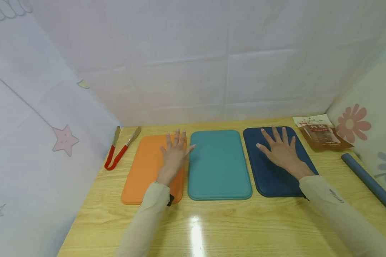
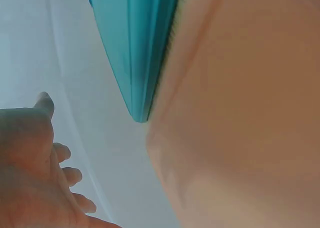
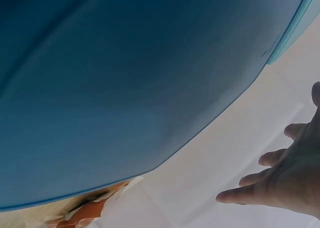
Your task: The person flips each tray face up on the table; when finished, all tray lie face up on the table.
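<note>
Though contact is unclear, the left hand (image 1: 174, 156) spreads empty over the orange board (image 1: 148, 167), the right hand (image 1: 280, 150) likewise over the navy board (image 1: 271, 175), both boards lengthwise forward.

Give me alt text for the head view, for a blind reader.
A spread left hand is over an orange board and a spread right hand over a navy board, with a teal board between them on a wooden table. Red-handled tongs lie at left; a brown packet and blue rod lie at right.
</note>
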